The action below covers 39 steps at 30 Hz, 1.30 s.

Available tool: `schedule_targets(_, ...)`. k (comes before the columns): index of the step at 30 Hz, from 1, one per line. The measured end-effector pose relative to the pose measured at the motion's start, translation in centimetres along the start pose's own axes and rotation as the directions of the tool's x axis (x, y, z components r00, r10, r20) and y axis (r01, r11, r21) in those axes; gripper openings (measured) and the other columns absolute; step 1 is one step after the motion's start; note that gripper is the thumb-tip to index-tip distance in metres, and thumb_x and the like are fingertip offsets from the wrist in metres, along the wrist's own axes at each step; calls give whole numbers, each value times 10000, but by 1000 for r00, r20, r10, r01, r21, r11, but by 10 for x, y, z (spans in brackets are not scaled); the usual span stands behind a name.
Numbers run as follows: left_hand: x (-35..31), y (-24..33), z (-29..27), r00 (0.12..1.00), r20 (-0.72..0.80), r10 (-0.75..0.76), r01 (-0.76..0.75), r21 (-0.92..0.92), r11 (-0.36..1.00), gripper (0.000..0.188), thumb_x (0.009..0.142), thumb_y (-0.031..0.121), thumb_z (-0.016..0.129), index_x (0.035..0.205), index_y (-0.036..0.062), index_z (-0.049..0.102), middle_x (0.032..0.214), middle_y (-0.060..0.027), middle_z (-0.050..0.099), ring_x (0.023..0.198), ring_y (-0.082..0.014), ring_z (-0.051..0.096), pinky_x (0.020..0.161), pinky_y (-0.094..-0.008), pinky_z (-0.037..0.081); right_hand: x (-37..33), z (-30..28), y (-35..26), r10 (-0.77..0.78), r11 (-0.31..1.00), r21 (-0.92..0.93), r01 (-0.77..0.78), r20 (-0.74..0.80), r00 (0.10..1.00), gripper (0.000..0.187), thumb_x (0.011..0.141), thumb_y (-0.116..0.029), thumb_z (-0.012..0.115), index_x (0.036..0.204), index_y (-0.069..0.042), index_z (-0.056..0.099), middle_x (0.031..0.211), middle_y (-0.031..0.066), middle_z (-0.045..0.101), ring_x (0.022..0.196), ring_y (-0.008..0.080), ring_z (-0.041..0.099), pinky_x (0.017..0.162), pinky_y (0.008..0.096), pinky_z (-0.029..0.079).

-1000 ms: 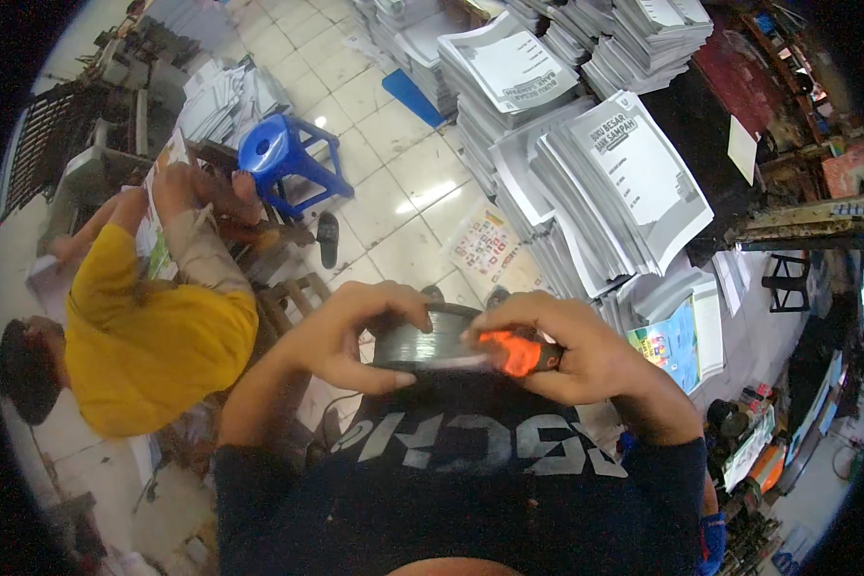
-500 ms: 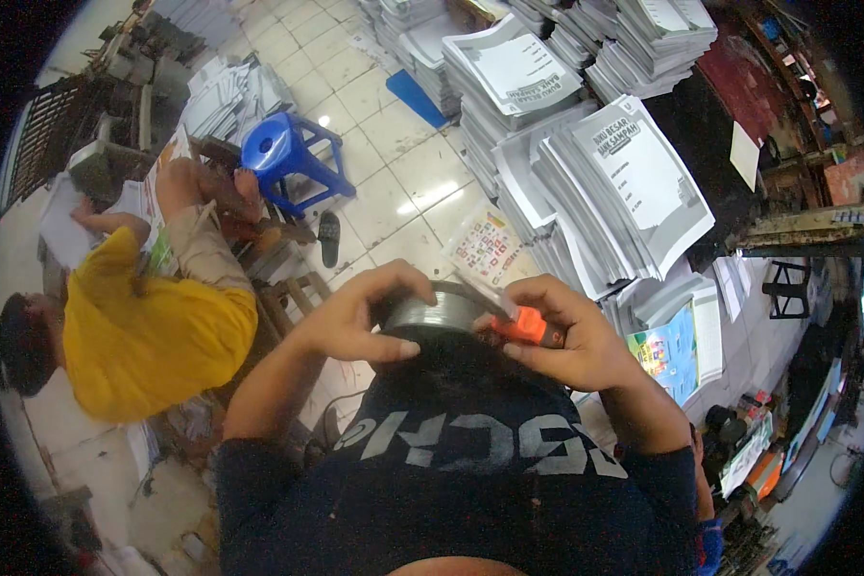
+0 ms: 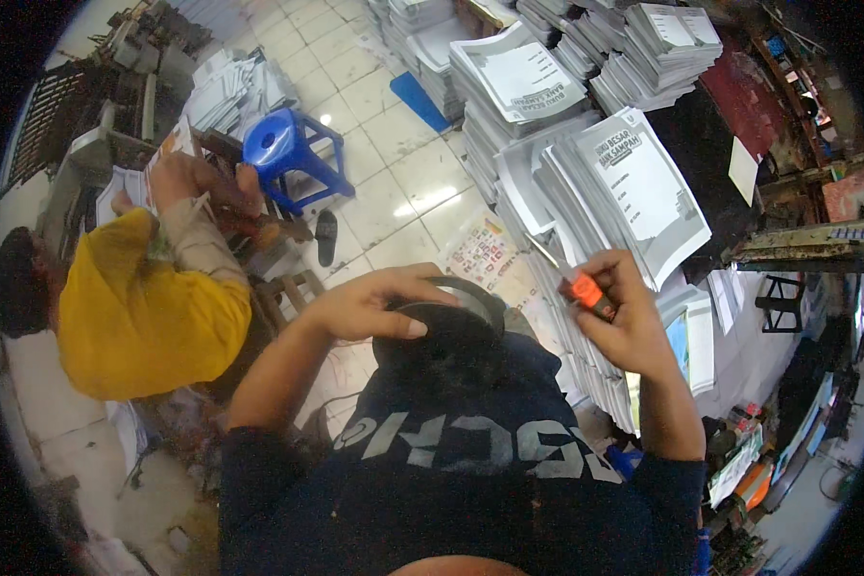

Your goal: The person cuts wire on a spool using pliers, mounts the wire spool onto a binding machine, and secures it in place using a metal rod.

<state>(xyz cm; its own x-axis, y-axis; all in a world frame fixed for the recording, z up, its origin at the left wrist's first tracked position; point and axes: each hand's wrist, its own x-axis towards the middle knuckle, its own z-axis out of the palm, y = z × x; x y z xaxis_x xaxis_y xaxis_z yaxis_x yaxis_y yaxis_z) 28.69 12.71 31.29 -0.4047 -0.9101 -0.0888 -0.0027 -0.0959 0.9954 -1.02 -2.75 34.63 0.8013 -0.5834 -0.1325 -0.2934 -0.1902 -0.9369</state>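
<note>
My left hand [image 3: 379, 305] is closed on the edge of a dark-rimmed spool [image 3: 482, 300], seemingly of silvery wire. The spool is tilted in front of my black shirt, and my fingers hide part of it. Off to the right, clear of the spool, my right hand [image 3: 636, 312] grips a screwdriver [image 3: 590, 290] by its orange and black handle. Its thin metal shaft points up and left, past the edge of a stack of printed booklets [image 3: 648, 197].
More paper stacks [image 3: 523, 72] stand on the far right. A blue plastic stool [image 3: 288, 154] and a dark sandal [image 3: 326, 238] are on the tiled floor. A person in a yellow shirt [image 3: 154, 307] sits at the left. A colourful printed sheet [image 3: 485, 252] lies ahead of the spool.
My right hand has moved away from the spool to the right, carrying the screwdriver. The spool has tilted in my left hand. The person in yellow has shifted an arm.
</note>
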Motion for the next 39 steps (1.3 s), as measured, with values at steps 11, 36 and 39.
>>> schedule_targets(11,5,16,19,988,-134,76,-32,305,952,293,857,238,720,1045,35,625,1069,-117,542,1039,-236,517,932,-334,392,-8,76,-6,164,845,487,-221,157,974,547,804,-37,741,1243,-47,414,1018,99,634,946,139,612,832,285,487)
schedule_targets(36,7,9,20,998,-62,-29,37,121,992,343,825,231,752,1141,105,706,1214,-147,503,1182,-273,460,1047,-348,313,-5,-12,-41,-384,442,-791,423,259,886,264,641,0,706,828,-40,523,983,109,628,927,301,607,802,413,476)
schedule_targets(39,7,7,20,999,-38,-36,41,134,990,345,830,238,746,1149,115,706,1219,-143,504,1184,-273,460,1050,-344,312,-5,-12,-55,-427,305,-801,515,368,826,183,665,-57,674,797,-44,548,1010,97,635,958,271,612,834,419,479)
